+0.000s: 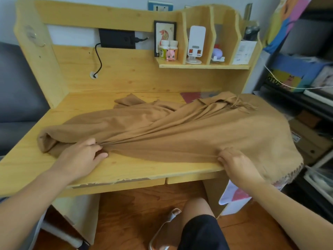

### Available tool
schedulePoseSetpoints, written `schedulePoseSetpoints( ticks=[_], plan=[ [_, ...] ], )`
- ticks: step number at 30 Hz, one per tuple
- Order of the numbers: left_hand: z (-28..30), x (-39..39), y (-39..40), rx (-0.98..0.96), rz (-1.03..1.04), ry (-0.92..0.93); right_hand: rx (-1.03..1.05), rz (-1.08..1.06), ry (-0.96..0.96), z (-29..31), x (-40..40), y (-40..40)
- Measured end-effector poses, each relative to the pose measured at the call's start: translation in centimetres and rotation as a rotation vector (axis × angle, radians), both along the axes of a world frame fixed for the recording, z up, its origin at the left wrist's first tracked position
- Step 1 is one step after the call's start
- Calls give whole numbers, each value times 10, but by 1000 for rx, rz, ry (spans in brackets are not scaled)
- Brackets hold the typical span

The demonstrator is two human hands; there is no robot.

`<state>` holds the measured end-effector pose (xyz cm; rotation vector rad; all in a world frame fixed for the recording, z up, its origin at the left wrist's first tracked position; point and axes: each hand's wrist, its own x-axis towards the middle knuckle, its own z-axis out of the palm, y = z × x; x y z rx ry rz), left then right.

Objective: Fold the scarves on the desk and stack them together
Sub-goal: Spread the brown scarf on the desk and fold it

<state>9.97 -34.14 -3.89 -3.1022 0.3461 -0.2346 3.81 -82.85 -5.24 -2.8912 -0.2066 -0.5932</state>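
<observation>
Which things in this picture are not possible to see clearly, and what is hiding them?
Head view only:
- Pink patterned cloth: mostly covered by the brown scarf; whether it is another scarf is unclear.
- Scarf's right end: hangs over the desk edge, its length is hidden.
- Left hand and right hand: fingertips are buried in scarf folds.
- Bottle labels on the shelf: too small to read.

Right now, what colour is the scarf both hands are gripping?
Plain camel brown scarf, fringed ends; head view shows it.

one tan scarf [180,134], one desk [126,166], two hands, two pill bottles [168,48], one pink figurine [170,54]
</observation>
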Motion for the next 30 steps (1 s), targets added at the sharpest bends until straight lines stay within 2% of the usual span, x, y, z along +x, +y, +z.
schedulePoseSetpoints(
  ticks=[4, 5, 6, 7, 10, 13, 14, 16, 18, 19, 21, 23, 24, 26, 28, 30],
  plan=[
    [3, -8, -38, 111, -96, 1, 533, -202, -156, 67, 8, 5],
    [4, -9, -51, 126, -112, -10, 616, -191, -179, 89, 11, 7],
    [5, -7, -64, 145, -107, -21, 594, -148, -176, 109, 15, 7],
    [9, -5, -76, 173, -72, -38, 464, -86, -145, 127, 18, 5],
    [23, 8, -117, 182, 54, -94, -133, 47, 85, 163, 26, -12],
    [40, 18, -191, -14, -162, -58, -535, 109, 186, 178, 37, -32],
    [43, 20, -220, -72, -239, -15, -573, 122, 185, 182, 40, -38],
    [43, 28, -264, -85, -307, 76, -503, 159, 189, 191, 43, -43],
    [35, 49, -279, 32, -239, 164, -389, 190, 258, 196, 38, -51],
    [32, 60, -275, 83, -174, 218, -409, 188, 301, 196, 35, -56],
    [29, 78, -258, 55, -57, 307, -635, 75, 372, 188, 33, -74],
    [27, 91, -242, -62, -34, 274, -848, -165, 338, 182, 41, -105],
    [26, 96, -237, -109, -28, 268, -843, -328, 278, 184, 48, -120],
    [25, 104, -234, -175, -9, 273, -564, -624, 130, 192, 65, -148],
    [26, 108, -235, -200, 7, 294, -276, -779, 57, 201, 84, -165],
    [25, 111, -234, -232, 10, 296, -75, -870, 54, 206, 103, -167]
  ],
)
